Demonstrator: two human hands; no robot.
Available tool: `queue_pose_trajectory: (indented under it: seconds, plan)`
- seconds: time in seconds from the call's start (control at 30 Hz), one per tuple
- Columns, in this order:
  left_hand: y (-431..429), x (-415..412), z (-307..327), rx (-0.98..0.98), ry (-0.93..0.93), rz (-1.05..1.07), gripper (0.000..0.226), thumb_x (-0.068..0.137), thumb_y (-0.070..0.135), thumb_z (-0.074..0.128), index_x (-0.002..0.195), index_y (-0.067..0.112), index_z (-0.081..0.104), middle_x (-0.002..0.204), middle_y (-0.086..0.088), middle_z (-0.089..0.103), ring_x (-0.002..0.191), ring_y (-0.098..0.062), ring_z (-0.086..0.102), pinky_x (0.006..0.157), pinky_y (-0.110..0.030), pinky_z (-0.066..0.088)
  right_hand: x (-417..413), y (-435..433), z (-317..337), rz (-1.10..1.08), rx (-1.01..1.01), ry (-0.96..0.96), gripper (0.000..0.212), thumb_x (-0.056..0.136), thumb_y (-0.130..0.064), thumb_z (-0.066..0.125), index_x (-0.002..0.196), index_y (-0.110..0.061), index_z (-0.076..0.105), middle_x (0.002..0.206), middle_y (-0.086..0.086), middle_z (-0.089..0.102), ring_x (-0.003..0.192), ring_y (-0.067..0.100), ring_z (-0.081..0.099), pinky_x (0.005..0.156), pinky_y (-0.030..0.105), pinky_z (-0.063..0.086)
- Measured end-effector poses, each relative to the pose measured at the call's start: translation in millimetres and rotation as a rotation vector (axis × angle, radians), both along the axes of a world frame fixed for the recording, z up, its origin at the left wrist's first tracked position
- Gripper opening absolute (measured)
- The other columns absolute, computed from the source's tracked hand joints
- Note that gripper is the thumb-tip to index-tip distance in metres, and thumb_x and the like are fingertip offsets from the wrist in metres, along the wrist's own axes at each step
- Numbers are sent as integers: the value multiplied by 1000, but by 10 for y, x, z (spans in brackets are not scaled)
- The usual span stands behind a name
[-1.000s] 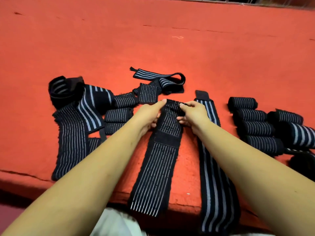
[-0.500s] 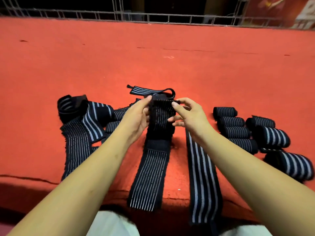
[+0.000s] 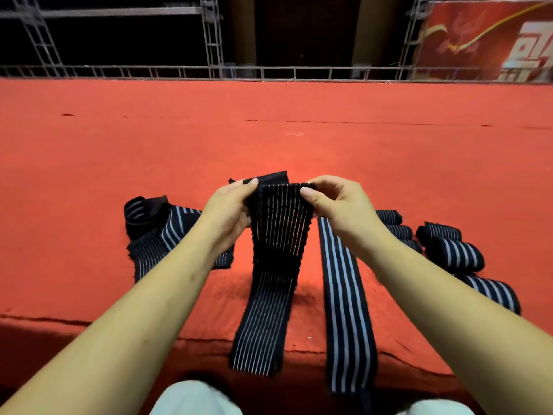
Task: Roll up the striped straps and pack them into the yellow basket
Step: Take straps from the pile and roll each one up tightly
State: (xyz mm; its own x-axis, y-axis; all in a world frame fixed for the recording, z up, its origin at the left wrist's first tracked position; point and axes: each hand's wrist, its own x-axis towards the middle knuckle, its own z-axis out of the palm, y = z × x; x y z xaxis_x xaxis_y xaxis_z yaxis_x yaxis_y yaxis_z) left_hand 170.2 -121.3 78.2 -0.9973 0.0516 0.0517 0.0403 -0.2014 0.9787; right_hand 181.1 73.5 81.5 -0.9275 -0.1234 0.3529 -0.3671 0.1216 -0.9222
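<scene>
A dark strap with thin white stripes is lifted at its far end above the red carpet, and its near end hangs over the carpet's front edge. My left hand pinches the strap's upper left corner. My right hand pinches the upper right corner. A second long strap with wider stripes lies flat to the right of it. Several rolled straps lie at the right. Unrolled straps are heaped at the left. No yellow basket is in view.
The red carpet covers a raised platform whose front edge runs just before my knees. A metal truss railing lines the far edge, with a red banner at the back right.
Both hands have raised the far end of the thin-striped strap off the carpet and pulled it toward me. The camera has tilted up, so the railing and banner came into view.
</scene>
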Motion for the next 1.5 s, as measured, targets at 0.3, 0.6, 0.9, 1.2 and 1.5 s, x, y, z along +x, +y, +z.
queue_pose_trajectory:
  seconds: [0.3, 0.6, 0.9, 1.2, 1.5]
  plan:
    - [204, 107, 74, 253, -52, -148, 42, 106, 27, 40, 116, -6, 64, 113, -20, 71, 106, -26, 69, 89, -33, 57, 32, -15, 93, -141, 39, -11, 18, 95, -14, 65, 97, 2, 71, 71, -6, 62, 55, -8, 53, 55, 10, 42]
    - [253, 223, 81, -13, 136, -180, 28, 105, 22, 46, 104, 6, 68, 93, -6, 76, 86, -15, 72, 74, -24, 56, 12, -18, 79, -279, 206, 100, 18, 88, -24, 73, 99, -11, 68, 90, 2, 70, 86, 18, 67, 82, 40, 55]
    - [167, 262, 280, -503, 364, -45, 36, 106, 37, 42, 103, 7, 62, 82, -7, 53, 70, -16, 49, 57, -25, 39, 146, 45, 341, -127, 100, 175, 2, 86, -2, 73, 87, -3, 72, 72, 10, 68, 53, -4, 58, 51, 11, 45]
    - [172, 345, 406, -350, 416, -71, 20, 102, 22, 53, 84, 17, 63, 71, 10, 55, 67, -8, 47, 60, -23, 36, 220, 62, 348, -33, -57, 179, 13, 87, 4, 69, 89, -9, 73, 78, 13, 74, 66, 14, 66, 57, 28, 57]
    - [132, 399, 360, -281, 467, -95, 20, 96, 6, 60, 104, 16, 74, 102, -1, 74, 100, -13, 67, 91, -30, 53, 327, 52, 336, 49, -155, 46, 9, 95, -9, 63, 97, -9, 72, 87, 12, 72, 77, 16, 68, 70, 32, 59]
